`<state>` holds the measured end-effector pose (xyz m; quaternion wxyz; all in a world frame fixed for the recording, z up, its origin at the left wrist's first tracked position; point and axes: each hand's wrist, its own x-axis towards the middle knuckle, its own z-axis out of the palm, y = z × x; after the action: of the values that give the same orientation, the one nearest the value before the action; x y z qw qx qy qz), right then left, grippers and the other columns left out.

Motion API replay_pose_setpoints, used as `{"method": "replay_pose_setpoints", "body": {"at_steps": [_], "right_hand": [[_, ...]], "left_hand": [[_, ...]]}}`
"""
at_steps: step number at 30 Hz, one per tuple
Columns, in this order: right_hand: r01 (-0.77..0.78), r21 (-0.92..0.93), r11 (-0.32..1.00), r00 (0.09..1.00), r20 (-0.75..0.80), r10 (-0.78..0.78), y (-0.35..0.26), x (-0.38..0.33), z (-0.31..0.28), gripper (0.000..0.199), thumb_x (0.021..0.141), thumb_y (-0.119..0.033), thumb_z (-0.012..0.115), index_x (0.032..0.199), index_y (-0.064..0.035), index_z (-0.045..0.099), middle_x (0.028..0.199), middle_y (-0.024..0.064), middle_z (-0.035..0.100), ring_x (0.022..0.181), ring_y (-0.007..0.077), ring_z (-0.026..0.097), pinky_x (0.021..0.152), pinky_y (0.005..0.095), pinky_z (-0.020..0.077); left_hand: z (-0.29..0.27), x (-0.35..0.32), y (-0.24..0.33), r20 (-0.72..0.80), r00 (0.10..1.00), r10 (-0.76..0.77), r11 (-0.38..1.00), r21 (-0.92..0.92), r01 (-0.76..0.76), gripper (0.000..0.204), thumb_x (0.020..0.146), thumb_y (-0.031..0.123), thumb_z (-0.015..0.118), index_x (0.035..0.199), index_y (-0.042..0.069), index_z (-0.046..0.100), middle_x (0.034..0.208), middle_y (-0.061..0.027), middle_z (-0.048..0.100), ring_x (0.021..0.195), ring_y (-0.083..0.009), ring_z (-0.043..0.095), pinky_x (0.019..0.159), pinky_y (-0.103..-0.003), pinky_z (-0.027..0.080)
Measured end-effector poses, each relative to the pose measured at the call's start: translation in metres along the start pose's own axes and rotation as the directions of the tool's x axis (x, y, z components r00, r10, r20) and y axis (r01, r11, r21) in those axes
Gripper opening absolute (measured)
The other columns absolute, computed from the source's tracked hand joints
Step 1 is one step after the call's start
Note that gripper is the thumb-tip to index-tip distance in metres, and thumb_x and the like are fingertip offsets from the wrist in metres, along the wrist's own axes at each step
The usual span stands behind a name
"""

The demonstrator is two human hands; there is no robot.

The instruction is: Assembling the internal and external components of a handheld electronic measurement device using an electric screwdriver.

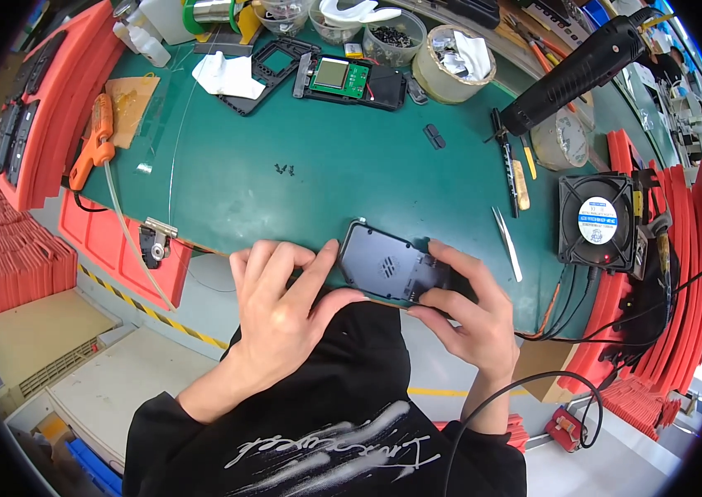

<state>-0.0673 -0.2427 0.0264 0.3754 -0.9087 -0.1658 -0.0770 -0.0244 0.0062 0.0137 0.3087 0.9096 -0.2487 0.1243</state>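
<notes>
Both my hands hold a dark grey plastic housing point(380, 263) at the near edge of the green bench. It shows a slotted grille and a recessed compartment at its right end. My left hand point(281, 302) grips the left end between thumb and index finger. The fingers of my right hand point(475, 319) close round the right end and partly hide it. Several small black screws point(285, 170) lie beyond the housing. Farther back are a black device with a green circuit board point(357, 79) and an open black case frame point(253, 98). A small dark plastic piece point(434, 137) lies right of centre.
An orange glue gun point(99, 141) stands at the left; white tweezers point(507, 246) and a black fan point(598, 222) are at the right. A black power screwdriver point(574, 76) hangs at upper right. Tubs of parts point(392, 40) line the back. A black cable point(525, 377) loops by my right forearm.
</notes>
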Motion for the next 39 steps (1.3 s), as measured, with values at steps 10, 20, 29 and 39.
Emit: {"method": "replay_pose_setpoints", "body": {"at_steps": [10, 20, 29, 39], "right_hand": [[0.043, -0.011, 0.999, 0.987, -0.152, -0.044, 0.003, 0.0, 0.007, 0.03, 0.061, -0.01, 0.094, 0.077, -0.0051, 0.069, 0.122, 0.0186, 0.07, 0.103, 0.0373, 0.071, 0.085, 0.0413, 0.0582], [0.045, 0.528, 0.848, 0.968, -0.234, 0.094, -0.018, -0.001, 0.002, 0.043, 0.057, -0.008, 0.099, 0.088, 0.0019, 0.071, 0.118, 0.0269, 0.071, 0.11, 0.0356, 0.071, 0.09, 0.0419, 0.0578], [-0.143, 0.632, 0.761, 0.962, -0.091, 0.256, -0.021, 0.0, -0.013, 0.078, 0.058, -0.011, 0.1, 0.12, 0.0168, 0.063, 0.114, 0.0274, 0.072, 0.113, 0.0383, 0.072, 0.099, 0.043, 0.0578], [-0.113, 0.63, 0.768, 0.978, -0.065, 0.198, -0.01, 0.01, -0.004, 0.072, 0.066, -0.008, 0.095, 0.13, 0.0083, 0.064, 0.113, 0.0202, 0.076, 0.108, 0.0283, 0.075, 0.094, 0.0375, 0.0604]], "left_hand": [[-0.011, 0.005, -0.001, 0.058, 0.993, -0.1, 0.981, -0.164, 0.108, 0.07, 0.065, 0.019, 0.093, 0.129, 0.0, 0.069, 0.103, -0.0082, 0.065, 0.093, -0.025, 0.058, 0.081, -0.038, 0.045], [0.002, 0.021, 0.012, 0.292, 0.952, -0.093, 0.13, -0.944, 0.302, 0.103, 0.059, 0.006, 0.101, 0.144, -0.006, 0.044, 0.135, -0.0233, 0.063, 0.128, -0.0289, 0.062, 0.107, -0.042, 0.051], [-0.002, 0.027, 0.021, 0.363, 0.925, -0.115, 0.171, -0.91, 0.379, 0.089, 0.06, 0.006, 0.101, 0.131, -0.008, 0.051, 0.128, -0.0219, 0.066, 0.126, -0.0315, 0.064, 0.108, -0.043, 0.051], [-0.007, 0.034, 0.016, 0.391, 0.91, -0.14, 0.179, -0.894, 0.411, 0.087, 0.058, 0.003, 0.101, 0.13, -0.008, 0.053, 0.125, -0.0188, 0.067, 0.125, -0.0287, 0.064, 0.108, -0.041, 0.051]]}}
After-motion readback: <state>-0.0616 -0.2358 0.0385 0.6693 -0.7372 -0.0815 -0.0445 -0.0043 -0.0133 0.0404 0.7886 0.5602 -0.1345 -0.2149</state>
